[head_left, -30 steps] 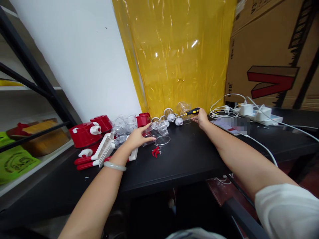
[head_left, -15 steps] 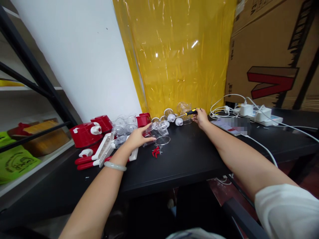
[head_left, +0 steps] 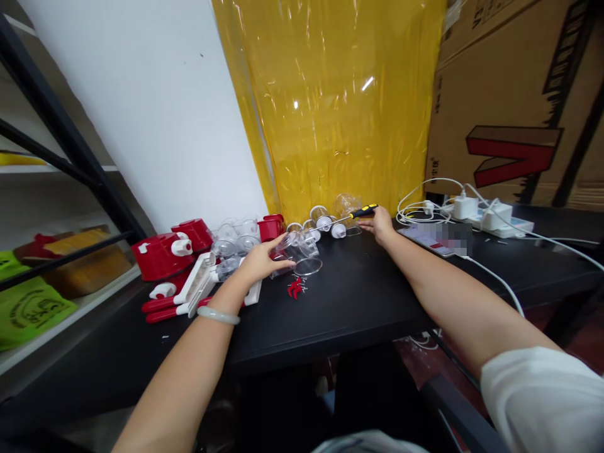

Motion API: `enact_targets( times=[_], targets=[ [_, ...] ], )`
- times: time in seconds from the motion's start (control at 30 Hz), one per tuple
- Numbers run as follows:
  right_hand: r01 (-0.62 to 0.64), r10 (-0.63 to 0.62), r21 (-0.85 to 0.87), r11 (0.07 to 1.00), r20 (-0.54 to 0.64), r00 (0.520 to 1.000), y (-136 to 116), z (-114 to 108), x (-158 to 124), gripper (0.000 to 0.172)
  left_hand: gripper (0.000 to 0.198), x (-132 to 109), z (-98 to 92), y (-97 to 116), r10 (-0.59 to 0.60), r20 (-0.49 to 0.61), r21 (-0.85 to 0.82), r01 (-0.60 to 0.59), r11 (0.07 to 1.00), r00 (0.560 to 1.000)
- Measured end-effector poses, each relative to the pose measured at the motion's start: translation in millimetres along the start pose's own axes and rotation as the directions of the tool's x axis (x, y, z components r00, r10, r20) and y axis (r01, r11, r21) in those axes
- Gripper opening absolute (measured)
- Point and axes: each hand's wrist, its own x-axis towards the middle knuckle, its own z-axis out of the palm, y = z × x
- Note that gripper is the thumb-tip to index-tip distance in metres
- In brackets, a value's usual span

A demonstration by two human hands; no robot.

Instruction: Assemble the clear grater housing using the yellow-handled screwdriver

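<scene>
My left hand (head_left: 258, 259) is curled round a clear plastic cup (head_left: 293, 250) lying on the black table (head_left: 358, 296), thumb on top. Beside the cup lie a clear ring (head_left: 309, 267) and small red clips (head_left: 295, 287). My right hand (head_left: 380, 223) reaches to the back of the table and grips the yellow-and-black handle of a screwdriver (head_left: 362, 212), whose shaft points left toward more clear cups (head_left: 325, 220).
Red and white plastic parts (head_left: 175, 255) are piled at the table's left. A phone (head_left: 436, 238), white chargers (head_left: 491, 217) and cables lie at right. Yellow film (head_left: 330, 100) and a cardboard box (head_left: 519, 100) stand behind. A shelf with a green bag (head_left: 28, 308) is far left.
Almost nothing has moved. My right hand shifted its grip slightly on the screwdriver handle; my left hand stays on the clear cup.
</scene>
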Motion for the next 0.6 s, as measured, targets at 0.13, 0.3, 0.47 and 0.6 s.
enact_targets(
  times=[0.13,0.3,0.47,0.6],
  targets=[
    [0.01,-0.01,-0.004,1.0,-0.016,1.0,-1.8,0.0,-1.6,0.005,0.094,0.7,0.4,-1.9,0.019,-0.001,-0.003,-0.019,1.0,1.0],
    [0.018,-0.018,0.015,1.0,-0.042,0.999,-5.4,2.4,-4.4,0.012,0.093,0.7,0.7,-3.0,0.014,0.005,-0.004,-0.014,1.0,1.0],
    [0.019,-0.015,0.113,0.993,-0.042,0.999,-5.7,4.2,-5.9,0.014,0.093,-0.6,-0.4,0.4,0.002,0.002,0.003,-0.002,1.0,1.0],
    [0.028,-0.024,0.067,0.997,-0.062,0.998,-2.3,3.1,-5.0,0.014,0.092,-0.4,-1.1,1.6,0.008,0.009,0.001,-0.008,1.0,1.0]
  ],
)
